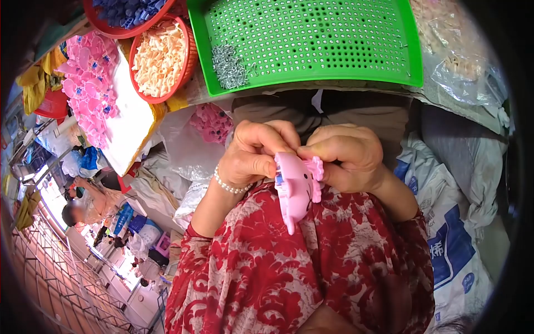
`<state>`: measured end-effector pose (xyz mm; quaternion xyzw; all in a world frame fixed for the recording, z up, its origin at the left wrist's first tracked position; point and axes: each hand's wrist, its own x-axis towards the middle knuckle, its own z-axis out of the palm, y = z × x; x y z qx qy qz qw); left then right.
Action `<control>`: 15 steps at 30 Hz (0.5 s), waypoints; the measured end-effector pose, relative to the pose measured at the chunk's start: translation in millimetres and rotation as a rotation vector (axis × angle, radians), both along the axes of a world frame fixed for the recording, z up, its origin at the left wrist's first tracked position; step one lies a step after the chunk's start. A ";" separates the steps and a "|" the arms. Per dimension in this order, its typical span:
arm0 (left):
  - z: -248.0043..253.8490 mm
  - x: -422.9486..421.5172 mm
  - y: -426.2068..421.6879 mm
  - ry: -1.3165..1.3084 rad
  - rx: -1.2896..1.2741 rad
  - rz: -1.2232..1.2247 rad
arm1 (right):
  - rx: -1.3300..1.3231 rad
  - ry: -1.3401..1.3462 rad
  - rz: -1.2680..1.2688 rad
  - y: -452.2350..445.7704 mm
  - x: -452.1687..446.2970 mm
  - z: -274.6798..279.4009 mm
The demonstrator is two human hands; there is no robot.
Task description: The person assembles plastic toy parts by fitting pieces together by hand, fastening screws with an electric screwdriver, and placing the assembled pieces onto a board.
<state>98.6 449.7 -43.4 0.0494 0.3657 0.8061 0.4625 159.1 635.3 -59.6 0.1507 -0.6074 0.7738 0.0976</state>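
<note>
A pink plastic toy piece (298,192) with a small drawn face and a blue part set in its edge is in front of my chest. My left hand (257,153), with a white bead bracelet at the wrist, is closed on its upper left side, thumb along the edge. My right hand (350,153) pinches at the upper right, by a scalloped pink part (317,175) against the toy piece. Whether the two pink parts are joined cannot be made out. The right fingertips partly hide the contact.
A green perforated tray (311,80) ahead holds a heap of screws (229,67). Left of it stand a red basket (191,53) of cream pieces and another of blue pieces (128,12). Many pink pieces (89,83) lie further left. Plastic sacks (450,250) are at right; a person (89,203) sits far left.
</note>
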 end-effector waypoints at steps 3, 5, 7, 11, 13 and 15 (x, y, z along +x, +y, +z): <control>-0.3 -0.5 0.2 -0.053 0.064 -0.029 | -0.008 0.034 0.002 -2.3 -1.1 1.1; -3.5 1.3 4.0 -0.141 0.213 -0.028 | -0.015 0.050 0.007 -3.1 -1.2 1.4; -4.1 2.9 3.7 -0.179 0.210 -0.012 | 0.001 0.012 0.005 -3.5 0.0 2.1; -6.8 5.0 2.4 -0.150 0.189 -0.002 | 0.057 -0.003 -0.036 -3.5 1.0 1.4; -7.1 3.2 -2.3 -0.133 0.158 -0.019 | 0.124 -0.018 -0.056 -2.2 1.4 1.6; -5.4 -1.1 -5.4 -0.132 0.151 -0.059 | 0.154 0.004 -0.059 0.3 0.5 2.2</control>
